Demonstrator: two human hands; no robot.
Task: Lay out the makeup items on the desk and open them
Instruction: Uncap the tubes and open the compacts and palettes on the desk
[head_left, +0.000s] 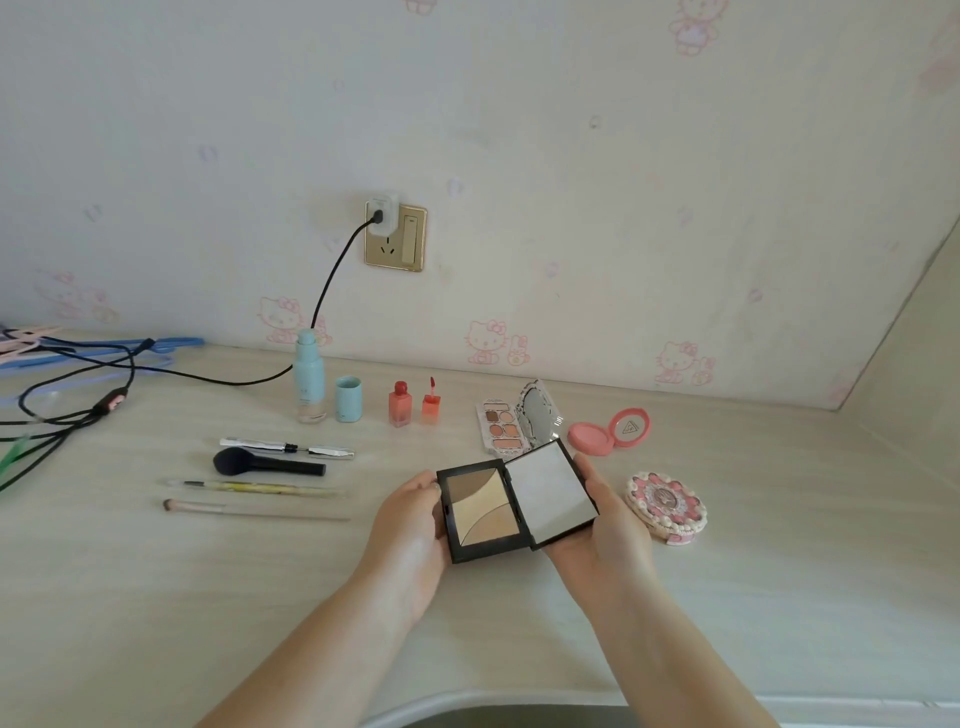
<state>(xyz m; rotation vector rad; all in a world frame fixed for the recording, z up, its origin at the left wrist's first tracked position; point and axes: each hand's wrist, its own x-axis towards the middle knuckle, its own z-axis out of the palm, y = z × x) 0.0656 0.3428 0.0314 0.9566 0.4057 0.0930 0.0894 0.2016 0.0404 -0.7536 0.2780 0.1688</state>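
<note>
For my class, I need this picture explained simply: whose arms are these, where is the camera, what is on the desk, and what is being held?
There is no machine here. A person wears one camera on the head, looking forward and down, so the two bare arms coming in from the bottom are the wearer's own.

The left hand and the right hand together hold a black powder case, opened flat: powders on the left half, a mirror on the right.

On the desk lie four brushes and sticks in a column, among them a black brush. Behind stand a blue bottle with its cap beside it, and a red bottle with its own cap. Further right are an open eye-colour case, an open pink round case and a frilly round box, lid on.
</note>
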